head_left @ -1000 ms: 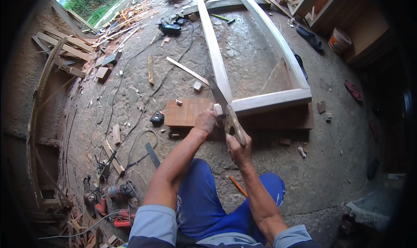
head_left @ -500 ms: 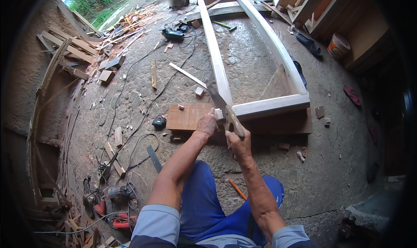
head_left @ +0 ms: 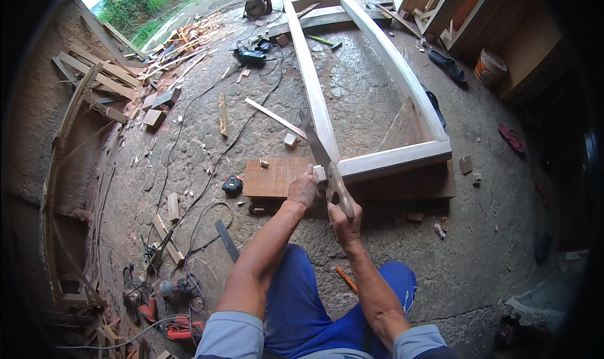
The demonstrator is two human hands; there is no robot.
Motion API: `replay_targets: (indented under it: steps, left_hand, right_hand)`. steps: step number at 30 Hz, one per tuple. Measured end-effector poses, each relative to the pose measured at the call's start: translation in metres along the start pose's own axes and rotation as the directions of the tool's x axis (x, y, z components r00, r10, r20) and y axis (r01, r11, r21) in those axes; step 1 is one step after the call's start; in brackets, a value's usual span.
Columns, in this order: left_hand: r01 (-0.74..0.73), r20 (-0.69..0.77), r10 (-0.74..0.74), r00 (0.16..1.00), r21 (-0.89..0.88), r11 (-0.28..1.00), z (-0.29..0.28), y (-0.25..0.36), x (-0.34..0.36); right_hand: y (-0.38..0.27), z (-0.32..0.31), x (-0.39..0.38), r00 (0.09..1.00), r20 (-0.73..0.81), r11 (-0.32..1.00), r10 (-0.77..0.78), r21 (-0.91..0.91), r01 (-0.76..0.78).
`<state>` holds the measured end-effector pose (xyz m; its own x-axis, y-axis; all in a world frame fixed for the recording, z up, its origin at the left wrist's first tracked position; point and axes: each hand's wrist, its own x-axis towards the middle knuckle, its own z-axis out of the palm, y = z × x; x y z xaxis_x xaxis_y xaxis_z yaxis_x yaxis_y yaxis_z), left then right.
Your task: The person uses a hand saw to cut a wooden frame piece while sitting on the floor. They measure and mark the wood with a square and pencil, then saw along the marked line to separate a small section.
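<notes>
My right hand (head_left: 345, 223) is closed around the wooden handle of a handsaw (head_left: 316, 138). The blade points away from me and lies at the near left corner of a pale wooden frame (head_left: 396, 158). Just left of the blade, my left hand (head_left: 303, 189) grips a short pale wood end (head_left: 319, 173) at that corner. Its fingertips are partly hidden. Beneath the corner lies a thick reddish-brown plank (head_left: 277, 177), with a small wood chip on its top. The blade's contact with the wood is partly hidden by the handle.
A tape measure (head_left: 232, 185) lies left of the plank. An orange pencil-like stick (head_left: 346, 279) is between my knees. Cables, a drill (head_left: 173, 288), and a dark metal strip (head_left: 226, 240) lie at left. A hammer (head_left: 324, 42) lies inside the frame, sandals and a bucket (head_left: 490, 67) at right.
My right hand has drawn the saw slightly toward me, and the blade's angle has shifted a little. The left hand keeps its grip at the corner. The whole view has shifted slightly.
</notes>
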<state>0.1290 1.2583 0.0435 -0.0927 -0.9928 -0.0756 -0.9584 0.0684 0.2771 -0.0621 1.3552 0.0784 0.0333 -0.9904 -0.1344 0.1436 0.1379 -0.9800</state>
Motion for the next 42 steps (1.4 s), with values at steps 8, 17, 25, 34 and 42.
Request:
replay_targets:
  steps: [8, 17, 25, 34, 42]
  left_hand:
    - [-0.031, -0.01, 0.031, 0.999, -0.036, 0.999, 0.002, -0.013, -0.032]
    - [-0.012, 0.024, 0.012, 1.0, -0.003, 1.0, -0.007, 0.01, -0.005]
    - [-0.047, -0.056, 0.044, 0.997, -0.052, 0.998, 0.005, -0.014, -0.033]
    - [0.09, -0.032, -0.097, 0.995, -0.173, 0.981, 0.004, -0.001, -0.016]
    - [0.015, 0.001, -0.015, 1.0, 0.013, 1.0, -0.001, -0.009, -0.037]
  right_hand:
    - [-0.054, -0.092, -0.248, 0.951, -0.036, 0.947, 0.308, -0.087, -0.31]
    - [-0.013, -0.002, 0.012, 1.0, 0.014, 1.0, -0.016, -0.004, 0.016]
    - [-0.072, -0.097, -0.24, 0.979, 0.0, 0.966, 0.203, -0.166, -0.2]
    - [-0.027, -0.018, -0.006, 0.984, 0.126, 0.984, 0.129, 0.107, -0.142]
    - [-0.048, -0.08, -0.213, 0.992, 0.047, 0.958, 0.113, -0.269, -0.096]
